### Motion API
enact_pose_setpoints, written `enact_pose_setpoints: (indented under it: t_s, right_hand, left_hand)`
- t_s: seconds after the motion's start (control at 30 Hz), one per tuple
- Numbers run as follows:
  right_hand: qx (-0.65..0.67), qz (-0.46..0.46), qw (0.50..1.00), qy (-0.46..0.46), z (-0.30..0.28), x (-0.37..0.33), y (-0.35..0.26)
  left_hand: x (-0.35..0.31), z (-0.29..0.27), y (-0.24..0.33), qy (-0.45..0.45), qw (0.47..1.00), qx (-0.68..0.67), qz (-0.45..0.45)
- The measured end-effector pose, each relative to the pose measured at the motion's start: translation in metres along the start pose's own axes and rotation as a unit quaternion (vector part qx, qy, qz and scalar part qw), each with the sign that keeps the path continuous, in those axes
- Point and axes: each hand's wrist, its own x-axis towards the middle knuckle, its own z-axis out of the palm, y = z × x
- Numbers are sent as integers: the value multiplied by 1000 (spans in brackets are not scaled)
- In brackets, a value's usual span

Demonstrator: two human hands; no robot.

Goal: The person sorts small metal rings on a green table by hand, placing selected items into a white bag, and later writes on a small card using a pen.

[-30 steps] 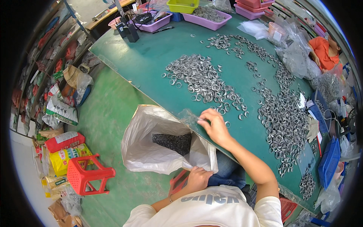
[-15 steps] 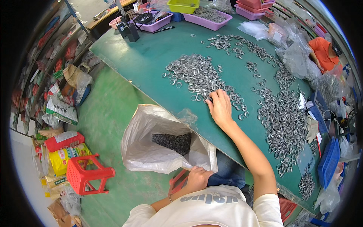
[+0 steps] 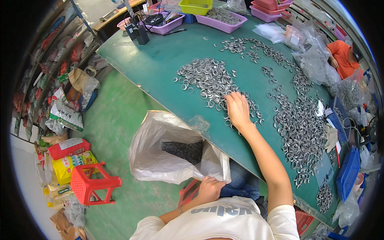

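My left hand (image 3: 210, 189) is closed on the near rim of a white woven sack (image 3: 146, 160). The sack's mouth gapes beside the table edge, and a mass of small dark pieces (image 3: 182, 152) shows inside. My right hand (image 3: 239, 111) lies over the right side of a heap of silver-grey metal rings (image 3: 206, 78). Its fingers are bent and a little apart, with their tips down among the rings. Whatever lies under the palm is hidden. Several loose rings show beside the wrist.
A larger spread of rings (image 3: 300, 132) covers the right of the green table (image 3: 156, 68). Purple trays (image 3: 224, 26) and a yellow-green bin (image 3: 195, 7) stand at the back. A red stool (image 3: 94, 184) is on the floor at left. A person in orange (image 3: 344, 60) sits far right.
My right hand has shifted slightly right and toward me across the rings. More rings show to the left of its palm and wrist. My left hand stays on the sack rim.
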Motion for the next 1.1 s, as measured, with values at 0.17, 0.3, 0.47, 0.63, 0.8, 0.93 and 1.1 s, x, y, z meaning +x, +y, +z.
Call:
enact_pose_setpoints:
  t_s: [0.17,0.3,0.47,0.63,0.8,0.93,1.1]
  right_hand:
    - [141,93,985,-20,-9,-5,-10]
    - [360,151,908,-153,-12,-30,-39]
    - [480,166,790,-344,-22,-44,-84]
    - [261,100,955,-104,-20,-32,-55]
    - [-35,155,987,24,-7,-18,-5]
    - [-52,135,989,-19,-8,-20,-5]
    - [-8,142,990,-3,-6,-27,13]
  left_hand:
    - [-1,0,-1,-1,1000,11,-1]
    - [1,0,2,-4,1000,4,0]
    - [-1,4,-4,-15,1000,9,0]
    - [1,-1,-1,-6,1000,7,10]
    - [2,0,1,1,1000,-1,6]
    - [0,1,-1,6,1000,1,1]
    - [1,2,-1,3,1000,3,3]
